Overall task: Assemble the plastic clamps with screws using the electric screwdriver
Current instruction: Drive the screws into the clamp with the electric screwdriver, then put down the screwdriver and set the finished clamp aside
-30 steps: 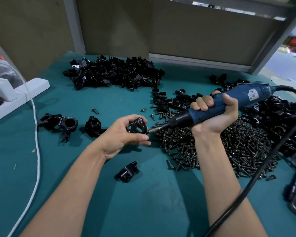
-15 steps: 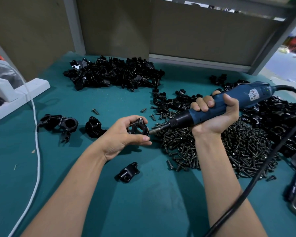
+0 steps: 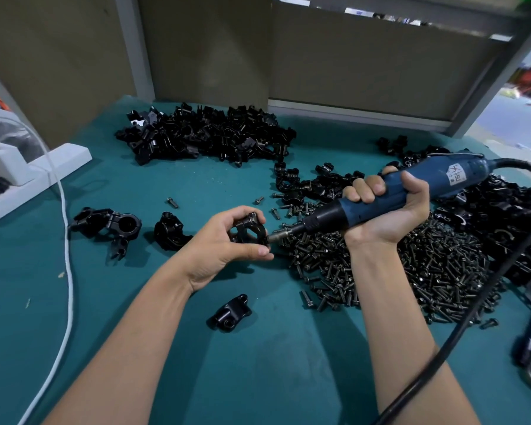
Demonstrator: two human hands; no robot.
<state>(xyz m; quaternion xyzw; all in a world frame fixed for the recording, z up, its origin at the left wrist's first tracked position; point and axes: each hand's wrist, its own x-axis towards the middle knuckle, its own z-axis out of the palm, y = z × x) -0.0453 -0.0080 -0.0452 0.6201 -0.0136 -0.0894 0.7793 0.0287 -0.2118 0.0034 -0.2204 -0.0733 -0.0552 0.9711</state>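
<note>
L hand (image 3: 224, 243): fingers curled over a black plastic clamp (image 3: 248, 230), thumb beneath, clamp held just above the teal worktop (image 3: 166, 363) at centre of view. R hand (image 3: 387, 210): palm up, wrapped fully round the blue electric screwdriver (image 3: 436, 179), tool angled down and to the left. Bit tip touches clamp's right side; screw at tip, cannot tell. Screw pile (image 3: 411, 265) lies under and right of R wrist. Large heap of clamp parts (image 3: 209, 133) at rear, second heap (image 3: 503, 210) far right, adj. to screws. Loose clamp half (image 3: 231, 311) on worktop near L wrist. Assembled clamp unit (image 3: 105, 222) and single clamp body (image 3: 169, 230) left of L hand. Black cord (image 3: 472, 317) runs from tool's rear past R forearm. White cable (image 3: 68, 271) at left.
</note>
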